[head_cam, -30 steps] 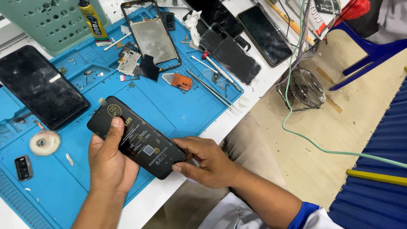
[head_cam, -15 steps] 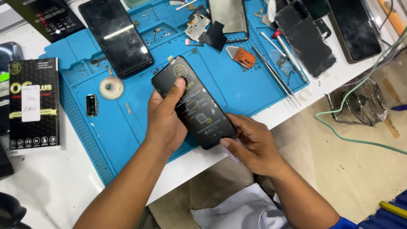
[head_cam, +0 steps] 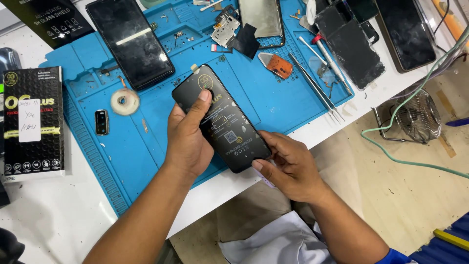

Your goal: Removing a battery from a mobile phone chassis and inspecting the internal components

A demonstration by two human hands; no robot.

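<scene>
A flat black phone-shaped piece [head_cam: 227, 124] with gold and white print on its face is held tilted above the blue work mat [head_cam: 146, 146]. My left hand [head_cam: 188, 137] grips its left side, thumb pressed on the upper face. My right hand [head_cam: 288, 164] holds its lower right corner between thumb and fingers, where a small pale tab shows under the thumb. Both hands hover over the mat's near edge.
On the mat lie a black phone [head_cam: 129, 41], a tape roll [head_cam: 125, 101], a small camera part [head_cam: 101, 121], tweezers [head_cam: 315, 88], an orange pick [head_cam: 278, 65] and loose phone parts. A black box [head_cam: 33, 122] sits left. A wire fan guard [head_cam: 415, 117] and green cable [head_cam: 391, 151] are on the floor.
The view has shifted so the mat and hands sit further right and larger. Both hands still hold the black piece; my left thumb has slid up its face.
</scene>
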